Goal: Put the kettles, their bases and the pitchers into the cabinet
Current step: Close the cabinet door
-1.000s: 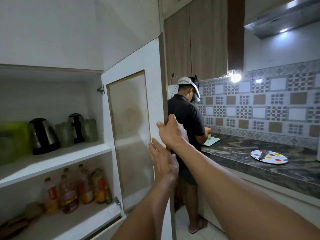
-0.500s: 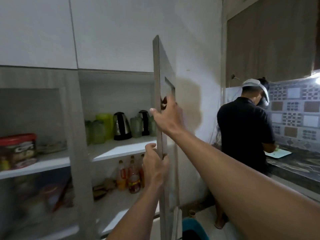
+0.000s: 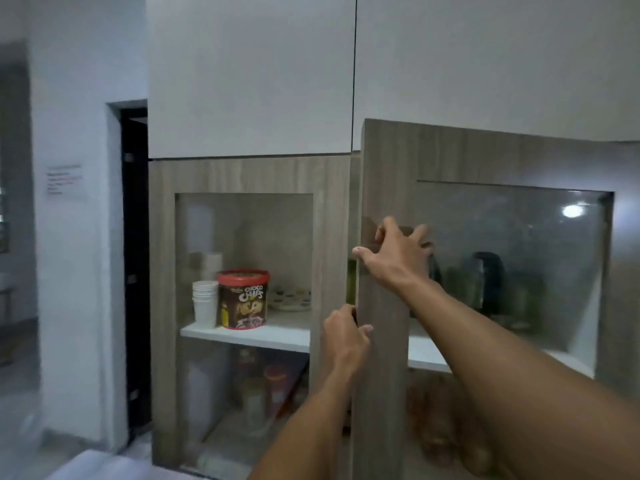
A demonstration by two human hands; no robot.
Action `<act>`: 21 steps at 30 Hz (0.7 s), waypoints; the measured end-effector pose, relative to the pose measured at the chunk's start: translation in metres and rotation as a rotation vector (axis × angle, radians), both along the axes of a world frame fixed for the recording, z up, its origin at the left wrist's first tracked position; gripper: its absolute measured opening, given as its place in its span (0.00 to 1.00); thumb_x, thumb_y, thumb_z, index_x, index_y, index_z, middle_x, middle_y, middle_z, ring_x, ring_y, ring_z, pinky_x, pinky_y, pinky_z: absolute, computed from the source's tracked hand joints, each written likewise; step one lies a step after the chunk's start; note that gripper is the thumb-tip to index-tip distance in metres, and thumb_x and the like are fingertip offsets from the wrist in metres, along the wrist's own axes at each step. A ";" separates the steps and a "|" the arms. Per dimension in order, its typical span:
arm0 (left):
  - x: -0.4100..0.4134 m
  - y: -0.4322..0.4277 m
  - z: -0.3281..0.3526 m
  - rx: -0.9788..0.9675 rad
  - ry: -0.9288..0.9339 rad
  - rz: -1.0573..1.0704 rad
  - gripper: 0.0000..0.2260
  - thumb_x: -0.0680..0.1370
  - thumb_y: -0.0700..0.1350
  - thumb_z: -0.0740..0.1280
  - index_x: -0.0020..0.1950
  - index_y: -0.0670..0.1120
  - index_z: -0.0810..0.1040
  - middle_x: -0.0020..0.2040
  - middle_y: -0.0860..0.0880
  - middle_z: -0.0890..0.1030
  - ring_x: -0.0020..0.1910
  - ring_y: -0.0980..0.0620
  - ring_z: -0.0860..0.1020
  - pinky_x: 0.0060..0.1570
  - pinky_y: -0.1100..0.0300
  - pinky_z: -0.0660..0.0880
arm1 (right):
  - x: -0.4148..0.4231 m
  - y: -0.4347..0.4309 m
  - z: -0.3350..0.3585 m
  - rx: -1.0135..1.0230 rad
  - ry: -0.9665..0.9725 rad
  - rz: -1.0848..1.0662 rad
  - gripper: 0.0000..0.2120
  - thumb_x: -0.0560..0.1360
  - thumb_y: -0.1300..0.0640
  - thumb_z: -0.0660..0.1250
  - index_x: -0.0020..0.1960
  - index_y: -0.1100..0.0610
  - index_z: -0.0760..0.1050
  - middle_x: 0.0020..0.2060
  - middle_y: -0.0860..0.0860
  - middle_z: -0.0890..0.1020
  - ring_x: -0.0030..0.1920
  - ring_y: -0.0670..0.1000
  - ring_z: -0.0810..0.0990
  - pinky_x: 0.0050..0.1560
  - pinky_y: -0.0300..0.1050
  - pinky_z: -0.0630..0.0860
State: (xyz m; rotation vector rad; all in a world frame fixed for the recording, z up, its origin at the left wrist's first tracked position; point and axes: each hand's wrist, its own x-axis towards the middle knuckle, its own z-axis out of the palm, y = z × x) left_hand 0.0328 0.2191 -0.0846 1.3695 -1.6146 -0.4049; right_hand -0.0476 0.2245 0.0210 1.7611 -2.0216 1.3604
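One door (image 3: 382, 393) swung nearly shut: left hand (image 3: 346, 337) grips it, right hand (image 3: 398, 252) presses flat.

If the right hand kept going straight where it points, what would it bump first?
The cabinet door: the right hand seems to be touching its wooden frame beside the glass.

Two hands (image 3: 344, 336) (image 3: 398, 252), two cabinet doors (image 3: 242, 174) (image 3: 384, 168), one tub (image 3: 244, 299).
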 end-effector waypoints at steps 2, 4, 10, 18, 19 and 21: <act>0.000 -0.024 0.000 0.003 -0.015 0.018 0.13 0.78 0.47 0.68 0.62 0.45 0.78 0.59 0.45 0.81 0.59 0.46 0.78 0.56 0.58 0.72 | 0.002 -0.024 -0.002 -0.023 0.015 -0.026 0.20 0.73 0.40 0.70 0.51 0.49 0.63 0.66 0.60 0.62 0.62 0.65 0.68 0.54 0.56 0.76; -0.001 -0.048 0.000 0.008 -0.018 0.019 0.13 0.78 0.46 0.68 0.61 0.44 0.78 0.58 0.44 0.81 0.57 0.46 0.79 0.55 0.56 0.73 | 0.003 -0.046 -0.003 -0.035 0.030 -0.043 0.20 0.73 0.40 0.70 0.51 0.49 0.63 0.66 0.59 0.61 0.62 0.64 0.68 0.52 0.54 0.76; -0.006 -0.112 -0.003 -0.019 0.024 0.017 0.14 0.77 0.43 0.69 0.61 0.43 0.74 0.57 0.44 0.80 0.55 0.46 0.79 0.53 0.55 0.75 | 0.004 -0.108 -0.002 -0.059 0.027 -0.091 0.20 0.73 0.42 0.71 0.52 0.50 0.63 0.64 0.59 0.61 0.60 0.62 0.67 0.50 0.52 0.68; -0.020 -0.186 -0.007 -0.163 -0.099 0.197 0.25 0.71 0.50 0.75 0.62 0.50 0.66 0.59 0.49 0.72 0.59 0.48 0.72 0.59 0.52 0.73 | -0.009 -0.170 -0.007 -0.017 0.129 -0.180 0.14 0.76 0.52 0.70 0.55 0.52 0.65 0.67 0.60 0.60 0.62 0.63 0.66 0.56 0.56 0.71; -0.021 -0.194 -0.008 -0.180 -0.112 0.211 0.26 0.70 0.52 0.75 0.62 0.50 0.66 0.59 0.49 0.72 0.58 0.48 0.72 0.59 0.52 0.73 | -0.010 -0.177 -0.007 -0.019 0.135 -0.192 0.14 0.76 0.53 0.70 0.54 0.52 0.65 0.66 0.60 0.60 0.62 0.63 0.67 0.56 0.56 0.71; -0.023 -0.209 -0.007 -0.182 -0.116 0.226 0.27 0.69 0.53 0.76 0.61 0.50 0.66 0.59 0.49 0.71 0.58 0.48 0.71 0.59 0.52 0.73 | -0.012 -0.192 -0.006 -0.026 0.139 -0.213 0.15 0.76 0.54 0.71 0.52 0.52 0.64 0.66 0.60 0.60 0.61 0.62 0.67 0.56 0.56 0.72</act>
